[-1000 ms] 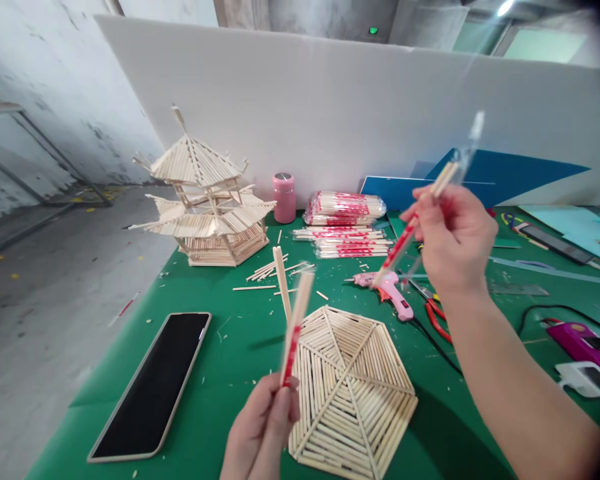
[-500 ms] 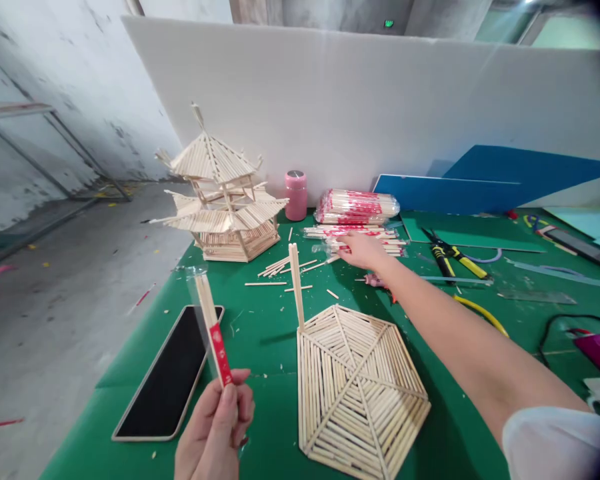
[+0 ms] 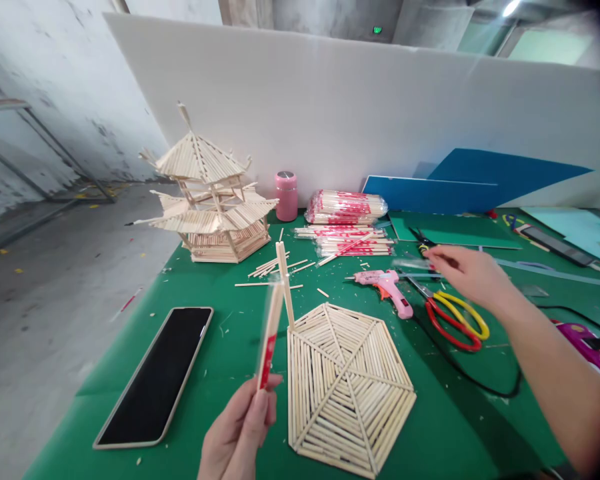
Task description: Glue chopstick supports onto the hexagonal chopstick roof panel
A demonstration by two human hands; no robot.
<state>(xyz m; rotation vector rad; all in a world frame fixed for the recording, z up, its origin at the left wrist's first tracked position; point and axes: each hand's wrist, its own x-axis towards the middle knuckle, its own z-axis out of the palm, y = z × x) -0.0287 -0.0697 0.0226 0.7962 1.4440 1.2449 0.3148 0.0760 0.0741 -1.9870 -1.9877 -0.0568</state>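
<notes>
My left hand (image 3: 247,423) pinches a wrapped pair of chopsticks (image 3: 270,337) with a red label, held upright beside the hexagonal stick panel (image 3: 350,387). One upright post (image 3: 285,287) of sticks stands at the panel's upper left corner. Over on the right, my right hand (image 3: 460,270) is closed by the black and yellow pliers (image 3: 422,241); a clear strip shows at its fingertips, but what it grips is unclear. Wrapped chopsticks (image 3: 347,240) lie in a pile behind the pink glue gun (image 3: 387,287).
A stick pagoda (image 3: 210,200) stands at the back left, beside a pink flask (image 3: 287,197). A black-screened phone (image 3: 155,377) lies front left. Red and yellow scissors (image 3: 453,320) lie right of the glue gun. Blue boards (image 3: 430,193) lean at the back.
My right hand has moved right from the chopstick pile to the pliers, uncovering the glue gun and scissors. My left hand has moved right, bringing its wrapped chopsticks near the post. The view has shifted slightly.
</notes>
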